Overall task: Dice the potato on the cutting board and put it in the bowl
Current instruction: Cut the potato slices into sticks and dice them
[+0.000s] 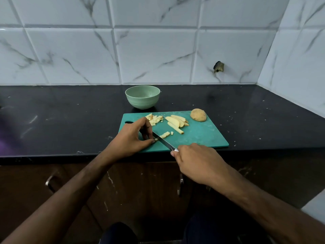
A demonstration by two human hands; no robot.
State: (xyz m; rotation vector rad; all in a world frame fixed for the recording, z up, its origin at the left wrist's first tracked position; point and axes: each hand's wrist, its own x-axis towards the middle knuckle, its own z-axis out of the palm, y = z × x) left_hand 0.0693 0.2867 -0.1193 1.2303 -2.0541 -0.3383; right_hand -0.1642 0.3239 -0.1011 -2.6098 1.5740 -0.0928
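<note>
**Potato mid-dicing on the cutting board**

Potato strip (164, 135) lies on the green cutting board (202, 136), pinched at its near end by the left hand (131, 138). The right hand (197, 161) grips the knife (162, 140), blade across the strip. Dicing appears partly done: a cube pile (154, 119), uncut slices (176, 121) and an unpeeled half (198, 115) remain. Next cut calls for retreating fingertips. The bowl (142, 97) stands behind the board, unobstructed, its contents not visible.
</note>
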